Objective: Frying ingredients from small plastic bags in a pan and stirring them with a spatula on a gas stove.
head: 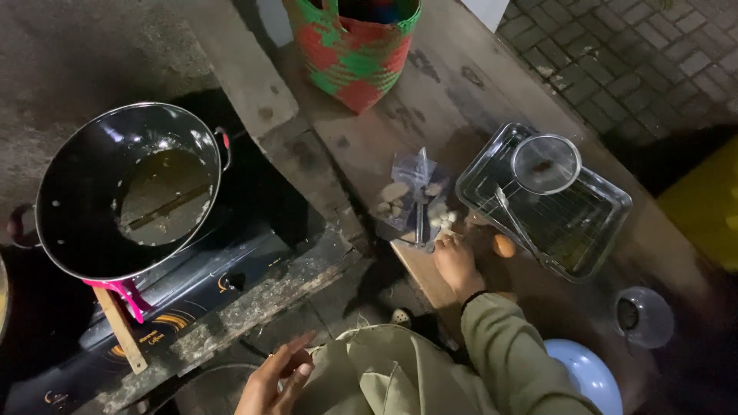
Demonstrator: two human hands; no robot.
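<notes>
Right hand (455, 263) rests fingers-down beside a clear bag of dumplings (413, 201) on the wooden table (453, 92); left hand (275, 378) hangs open, empty

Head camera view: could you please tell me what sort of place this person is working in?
Probably a makeshift outdoor cooking spot. A black wok holding oil sits on a portable stove, a metal tray with a strainer rests on rough wooden planks, and paving stones lie beyond.

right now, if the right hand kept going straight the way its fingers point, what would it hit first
Probably the clear plastic bag of small pale pieces just beyond the right hand; its fingers point up the wooden board towards it, though depth is unclear.
</notes>
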